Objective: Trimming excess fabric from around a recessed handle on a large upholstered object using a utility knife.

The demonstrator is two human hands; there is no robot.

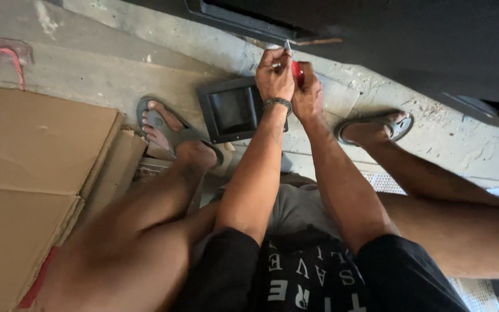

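At the lower edge of the dark panel (411,40), both hands meet around a small tool. The right hand (307,92) is closed around a red handle (297,70), most of which is hidden in the fist. The left hand (275,74), with a bracelet (278,103) at the wrist, pinches the thin metal tip (287,46) between fingers and thumb, and that tip points up toward the slot (249,23) in the panel. Whether the tip already touches the panel cannot be told.

To do this well, I judge that the left fingers should stay low on the tip and only guide it, while the right hand supplies the turning or pushing force in line with the shaft. A tilted shaft is likely to slip out. Both forearms are stretched forward between the knees, so resting an elbow on a thigh would steady the aim.

Just below the hands, a black tray-like frame (232,110) lies flat on the concrete floor (116,69), between the sandalled feet. Flattened cardboard (24,173) lies well to the left.
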